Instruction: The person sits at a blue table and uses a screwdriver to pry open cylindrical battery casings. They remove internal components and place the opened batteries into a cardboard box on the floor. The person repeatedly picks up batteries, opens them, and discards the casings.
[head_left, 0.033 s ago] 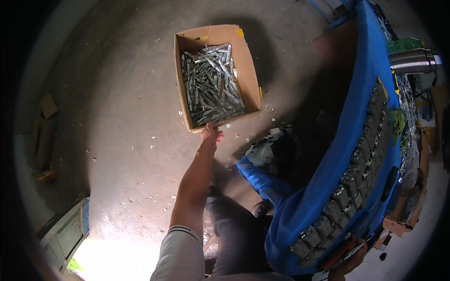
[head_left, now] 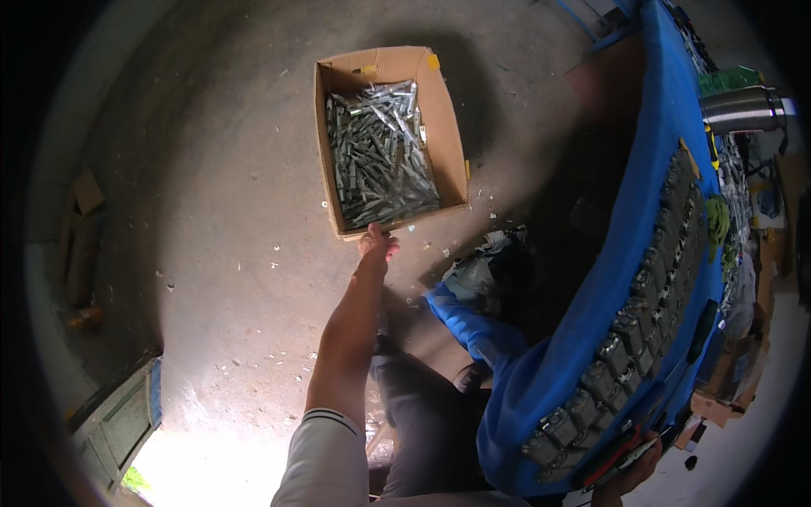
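A cardboard box (head_left: 452, 173) filled with slim silvery metal pieces (head_left: 384, 156) rests on the floor ahead. My left hand (head_left: 376, 243) is at its near wall, arm stretched out, with fingers hooked over the rim. At the lower right, beside the blue-covered table's edge, my right hand (head_left: 629, 480) is partly in view with its fingers bent. A slender light-coloured piece (head_left: 635, 456) lies at those fingers, next to a red-handled tool (head_left: 610, 460); how the hand grips it is unclear.
On the blue-covered table (head_left: 604, 279) stand rows of grey metal blocks (head_left: 598, 380), a steel flask (head_left: 743, 110) and a green bottle (head_left: 728, 81). A crumpled plastic bag (head_left: 477, 270) lies under the table edge. Small scraps dot the floor (head_left: 253, 279). A wooden panel (head_left: 118, 422) stands lower left.
The box has shifted very slightly to the left together with my left hand. My right hand stays about where it was.
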A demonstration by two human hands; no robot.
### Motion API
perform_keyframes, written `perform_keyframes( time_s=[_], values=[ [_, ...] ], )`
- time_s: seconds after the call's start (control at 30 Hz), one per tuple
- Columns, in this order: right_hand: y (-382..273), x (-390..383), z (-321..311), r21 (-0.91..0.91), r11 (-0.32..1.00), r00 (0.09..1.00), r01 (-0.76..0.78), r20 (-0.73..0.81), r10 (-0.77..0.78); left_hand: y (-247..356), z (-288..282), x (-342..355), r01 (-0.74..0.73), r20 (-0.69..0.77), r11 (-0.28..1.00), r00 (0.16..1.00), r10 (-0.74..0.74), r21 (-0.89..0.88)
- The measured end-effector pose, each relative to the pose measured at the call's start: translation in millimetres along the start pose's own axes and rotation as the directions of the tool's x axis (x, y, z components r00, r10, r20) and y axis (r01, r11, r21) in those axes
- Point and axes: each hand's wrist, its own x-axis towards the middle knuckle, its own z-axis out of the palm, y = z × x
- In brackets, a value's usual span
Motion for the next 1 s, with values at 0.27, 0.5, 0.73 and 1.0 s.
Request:
perform_keyframes(
  time_s=[0.27, 0.5, 0.73, 1.0],
  values=[
    [25, 6, -19, -0.13, 0.971, 0.979, 0.202, 0.064, -0.195, -3, -112, -25, -0.32, -0.054, 0.864, 0.928, 0.368, 0.39],
    [17, 7, -22, -0.265, 0.94, 0.975, 0.216, 0.11, -0.193, -59, -211, -64, -0.124, -0.293, 0.976, 0.94, 0.174, 0.181],
    [22, -1, -13, -0.29, 0.951, 0.99, 0.104, -0.061, -0.127, -84, -186, -97, -0.426, 0.05, 0.859, 0.901, 0.431, 0.284],
    [21, 10, -17, 0.307, 0.945, 0.994, -0.109, 0.064, 0.094, -32, -135, -90, 0.031, -0.036, 0.963, 0.999, -0.022, 0.267]
  ],
)
